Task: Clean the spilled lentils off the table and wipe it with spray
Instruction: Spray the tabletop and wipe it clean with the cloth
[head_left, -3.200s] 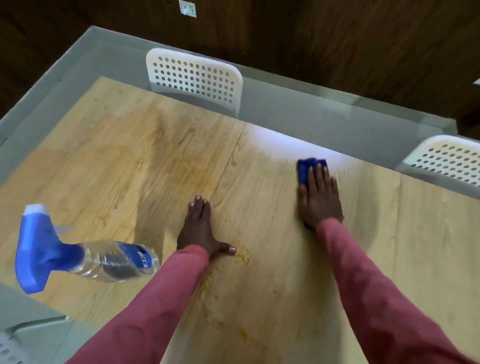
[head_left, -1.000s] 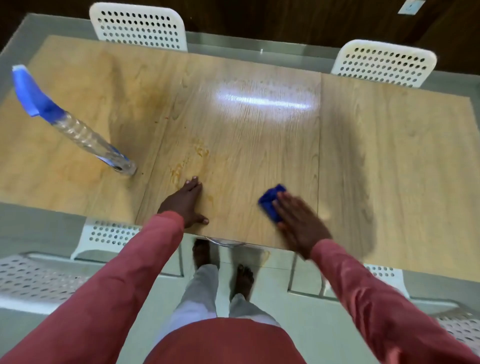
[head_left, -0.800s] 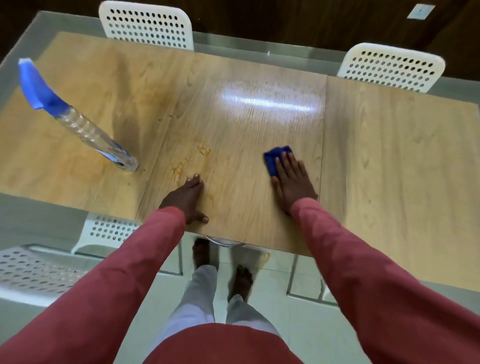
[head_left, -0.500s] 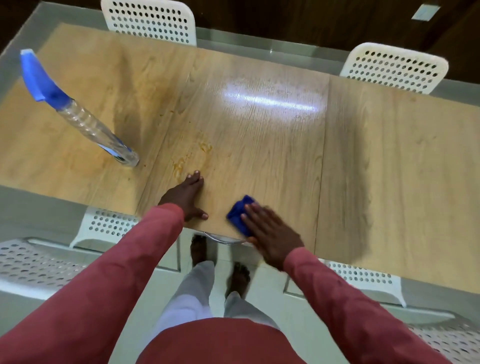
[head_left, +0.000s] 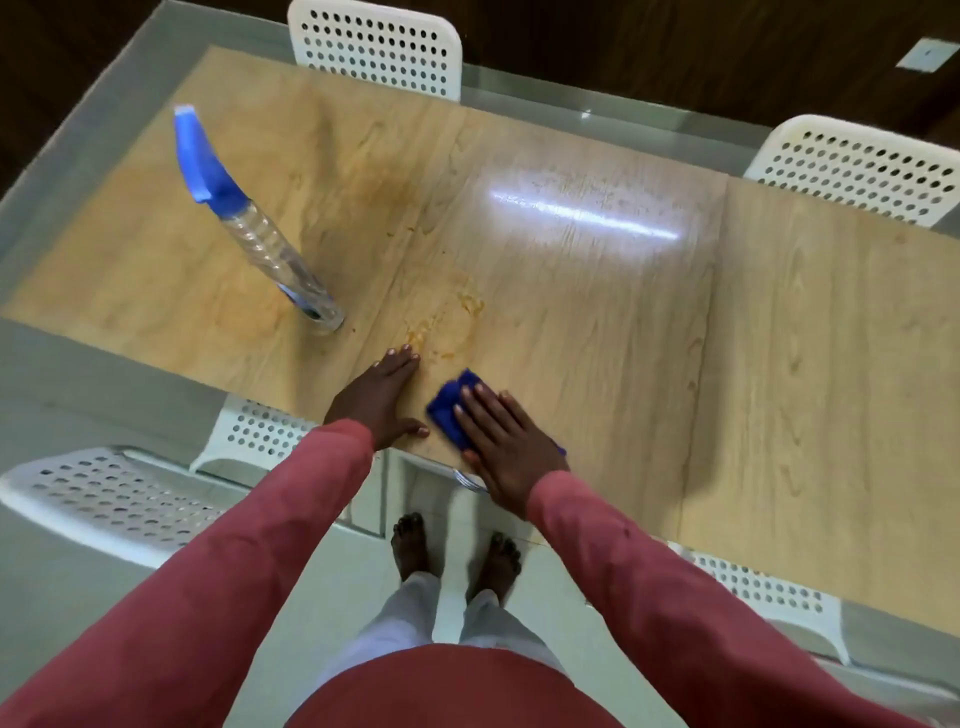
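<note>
i'm wiping: right hand (head_left: 506, 441) flat on the cloth (head_left: 449, 408), left hand (head_left: 382, 400) open on the table (head_left: 571, 312); next, that stain (head_left: 441, 332).

white perforated chairs (head_left: 376, 49) | grey floor (head_left: 62, 395) | dark wooden wall (head_left: 649, 41)
</note>
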